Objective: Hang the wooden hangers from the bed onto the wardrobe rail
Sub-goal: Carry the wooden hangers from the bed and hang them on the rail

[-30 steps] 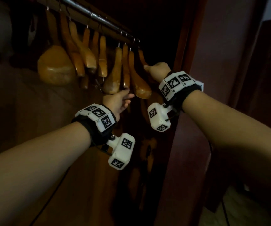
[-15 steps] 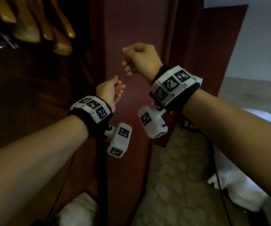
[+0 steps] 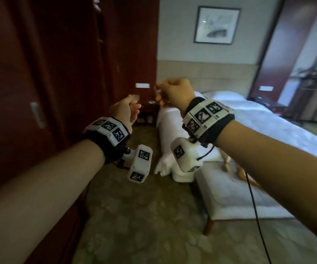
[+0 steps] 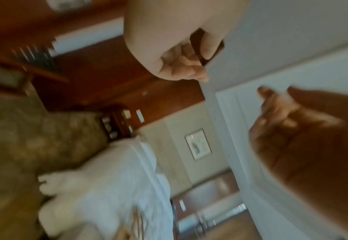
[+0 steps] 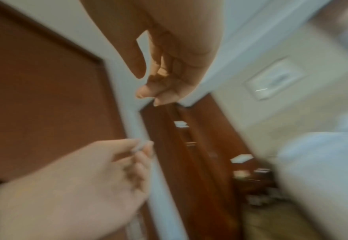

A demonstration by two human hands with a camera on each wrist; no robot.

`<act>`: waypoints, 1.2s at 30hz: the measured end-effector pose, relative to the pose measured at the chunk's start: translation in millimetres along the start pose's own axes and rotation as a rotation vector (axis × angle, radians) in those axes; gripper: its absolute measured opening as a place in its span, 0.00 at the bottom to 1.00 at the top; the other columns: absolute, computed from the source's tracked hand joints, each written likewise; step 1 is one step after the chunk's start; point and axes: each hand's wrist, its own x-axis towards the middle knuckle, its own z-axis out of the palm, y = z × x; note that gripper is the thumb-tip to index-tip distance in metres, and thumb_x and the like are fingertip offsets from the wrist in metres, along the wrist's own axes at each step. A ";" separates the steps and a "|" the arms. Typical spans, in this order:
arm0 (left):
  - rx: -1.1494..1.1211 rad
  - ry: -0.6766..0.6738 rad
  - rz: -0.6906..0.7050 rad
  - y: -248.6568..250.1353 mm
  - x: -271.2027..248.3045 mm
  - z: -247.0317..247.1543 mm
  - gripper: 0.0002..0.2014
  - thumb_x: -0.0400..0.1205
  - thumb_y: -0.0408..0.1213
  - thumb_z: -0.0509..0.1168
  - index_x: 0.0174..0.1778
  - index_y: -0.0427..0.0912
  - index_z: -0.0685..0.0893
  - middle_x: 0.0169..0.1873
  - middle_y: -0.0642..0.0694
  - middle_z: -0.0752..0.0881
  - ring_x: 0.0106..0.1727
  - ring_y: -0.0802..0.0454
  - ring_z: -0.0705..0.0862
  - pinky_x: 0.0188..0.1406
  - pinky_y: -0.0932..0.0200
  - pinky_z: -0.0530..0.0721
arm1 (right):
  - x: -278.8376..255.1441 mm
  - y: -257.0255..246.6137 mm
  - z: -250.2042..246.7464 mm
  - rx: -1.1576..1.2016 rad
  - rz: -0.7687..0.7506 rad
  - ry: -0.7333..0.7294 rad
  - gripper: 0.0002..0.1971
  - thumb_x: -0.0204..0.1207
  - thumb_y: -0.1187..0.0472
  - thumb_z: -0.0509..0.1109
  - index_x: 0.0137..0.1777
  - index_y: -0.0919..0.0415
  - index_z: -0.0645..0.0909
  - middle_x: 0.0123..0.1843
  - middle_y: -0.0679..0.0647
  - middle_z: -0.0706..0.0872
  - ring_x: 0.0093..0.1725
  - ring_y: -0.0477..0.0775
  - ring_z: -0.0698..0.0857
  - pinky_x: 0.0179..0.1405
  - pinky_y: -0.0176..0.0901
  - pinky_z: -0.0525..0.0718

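Both hands are raised in mid-air, empty. The left hand [image 3: 124, 110] has loosely curled fingers; the right hand [image 3: 174, 92], slightly higher, is also loosely curled around nothing. Wooden hangers [image 3: 237, 168] lie on the white bed [image 3: 277, 126] behind the right forearm. The dark wardrobe [image 3: 39, 73] stands at left.

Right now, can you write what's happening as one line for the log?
phase: facing bed | left hand: holds nothing, fingers loosely curled | right hand: holds nothing, fingers loosely curled | wooden hangers: waiting on bed
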 end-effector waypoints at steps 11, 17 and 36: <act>0.094 -0.231 -0.260 -200.3 37.7 259.4 0.17 0.84 0.39 0.59 0.28 0.42 0.76 0.10 0.53 0.78 0.09 0.63 0.71 0.09 0.74 0.67 | 15.8 186.4 -315.8 0.034 0.482 0.513 0.14 0.80 0.72 0.60 0.32 0.66 0.76 0.11 0.52 0.77 0.10 0.48 0.74 0.15 0.30 0.72; 0.105 -0.283 -0.366 -308.7 95.6 376.8 0.15 0.83 0.38 0.62 0.29 0.40 0.78 0.12 0.53 0.80 0.12 0.63 0.75 0.12 0.73 0.70 | 63.2 296.4 -433.2 -0.124 0.655 0.698 0.11 0.79 0.67 0.64 0.34 0.65 0.79 0.13 0.52 0.79 0.22 0.54 0.78 0.26 0.41 0.78; 0.357 0.081 -0.605 -606.9 240.1 518.8 0.15 0.84 0.36 0.58 0.29 0.43 0.77 0.12 0.53 0.80 0.12 0.63 0.74 0.17 0.72 0.70 | 160.9 702.6 -603.9 -0.359 1.148 0.307 0.12 0.79 0.58 0.63 0.43 0.67 0.82 0.50 0.65 0.87 0.55 0.66 0.86 0.59 0.60 0.83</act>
